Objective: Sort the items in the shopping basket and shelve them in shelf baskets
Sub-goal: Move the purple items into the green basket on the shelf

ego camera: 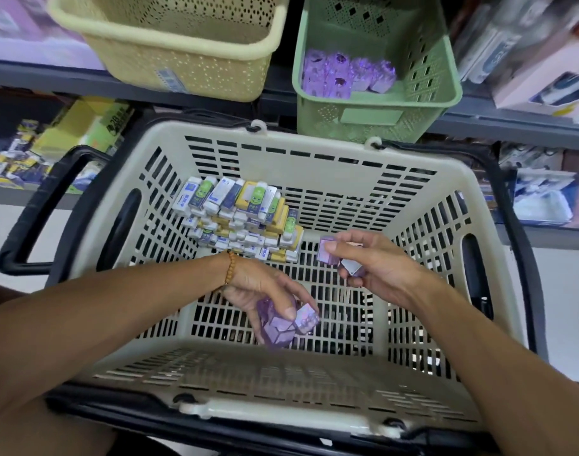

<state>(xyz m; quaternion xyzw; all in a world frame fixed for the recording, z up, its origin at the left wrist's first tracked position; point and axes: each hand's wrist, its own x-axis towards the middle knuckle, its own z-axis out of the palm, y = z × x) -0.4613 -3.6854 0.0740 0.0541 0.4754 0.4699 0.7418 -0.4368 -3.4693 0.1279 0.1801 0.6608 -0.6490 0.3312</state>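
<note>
A beige shopping basket (330, 172) fills the middle of the view. In its far left corner lies a pile of white, yellow and green erasers (242, 215). Over the basket floor my left hand (265, 291) grips a few purple wrapped erasers (281, 327). My right hand (376, 264) pinches two more purple erasers (327, 253) a little higher and to the right. On the shelf behind, a green shelf basket (442, 93) holds several purple erasers (344, 75). A yellow shelf basket (169, 44) stands to its left.
Black carrying handles (34, 209) hang down on both sides of the shopping basket. Grey shelf boards (511, 126) carry boxed goods at the left and right, blurred. Pale floor shows at both sides.
</note>
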